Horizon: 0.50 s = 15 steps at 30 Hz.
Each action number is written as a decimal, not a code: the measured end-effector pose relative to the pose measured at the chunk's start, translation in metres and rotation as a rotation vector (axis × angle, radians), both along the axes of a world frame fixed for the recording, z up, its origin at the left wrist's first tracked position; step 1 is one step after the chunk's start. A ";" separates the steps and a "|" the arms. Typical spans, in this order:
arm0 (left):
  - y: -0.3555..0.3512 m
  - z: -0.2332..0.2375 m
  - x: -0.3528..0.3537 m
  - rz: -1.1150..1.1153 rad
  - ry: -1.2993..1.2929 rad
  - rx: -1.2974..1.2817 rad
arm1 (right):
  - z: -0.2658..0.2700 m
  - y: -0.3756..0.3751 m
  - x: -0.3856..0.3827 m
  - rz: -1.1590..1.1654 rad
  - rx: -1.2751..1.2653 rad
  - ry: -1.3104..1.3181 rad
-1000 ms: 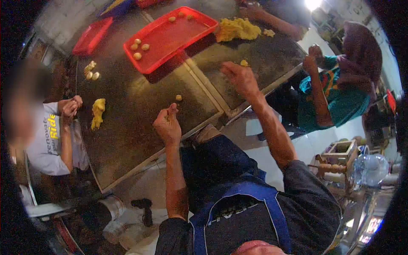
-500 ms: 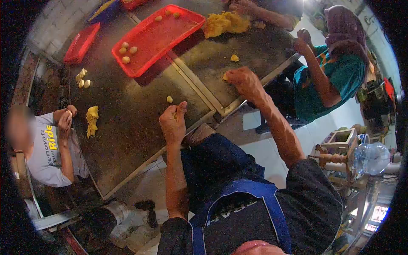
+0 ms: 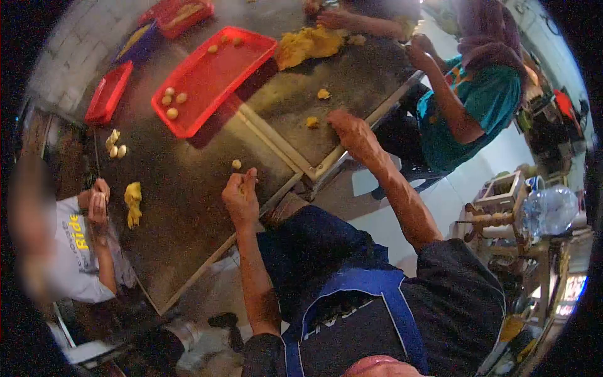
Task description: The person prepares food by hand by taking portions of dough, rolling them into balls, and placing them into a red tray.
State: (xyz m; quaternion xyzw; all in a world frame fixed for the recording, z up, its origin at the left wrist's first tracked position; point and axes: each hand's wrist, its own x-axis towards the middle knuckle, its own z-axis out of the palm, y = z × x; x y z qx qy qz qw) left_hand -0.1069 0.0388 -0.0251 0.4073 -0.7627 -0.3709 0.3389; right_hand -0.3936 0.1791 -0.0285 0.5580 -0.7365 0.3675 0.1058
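Note:
My left hand (image 3: 241, 200) is closed, thumb up, over the table's near edge, with a bit of yellow dough showing between its fingers. Just beyond it lies a small pale dough ball (image 3: 237, 164). My right hand (image 3: 352, 133) hovers over the table at the right with its fingers curled together; whatever they may hold is hidden. Left of its fingertips sits a small yellow dough lump (image 3: 312, 122), apart from the hand. A second small lump (image 3: 323, 93) rests farther back.
A red tray (image 3: 207, 85) holds several small balls. Beside it spreads a large yellow dough mass (image 3: 308, 47). At left are another dough piece (image 3: 132, 204), pale balls (image 3: 118, 151) and a smaller red tray (image 3: 108, 94). Co-workers sit left and right; another person's hand (image 3: 336, 19) reaches in at the back.
My right hand has come away from the near yellow lump, which now lies uncovered on the table. My left hand stays closed near the pale ball. The whole view has shifted slightly.

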 end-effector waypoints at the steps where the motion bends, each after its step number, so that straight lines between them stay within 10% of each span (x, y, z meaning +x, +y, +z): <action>1: -0.001 -0.004 -0.007 0.024 0.141 -0.137 | 0.014 0.001 -0.003 -0.004 0.195 -0.055; 3: -0.006 -0.012 -0.009 0.037 0.287 -0.270 | 0.017 -0.004 -0.012 -0.020 0.388 -0.115; 6: -0.007 -0.001 -0.002 -0.056 0.209 -0.416 | -0.014 -0.021 -0.029 0.024 -0.073 -0.030; 8: 0.000 0.017 0.008 -0.047 0.031 0.317 | -0.021 -0.027 -0.037 -0.001 0.068 0.102; 11: -0.042 -0.050 0.038 -0.232 0.327 0.551 | -0.017 -0.034 -0.033 -0.060 -0.031 -0.124; 15: -0.020 -0.032 -0.007 -0.399 0.582 0.162 | -0.014 -0.035 -0.026 -0.149 -0.084 -0.166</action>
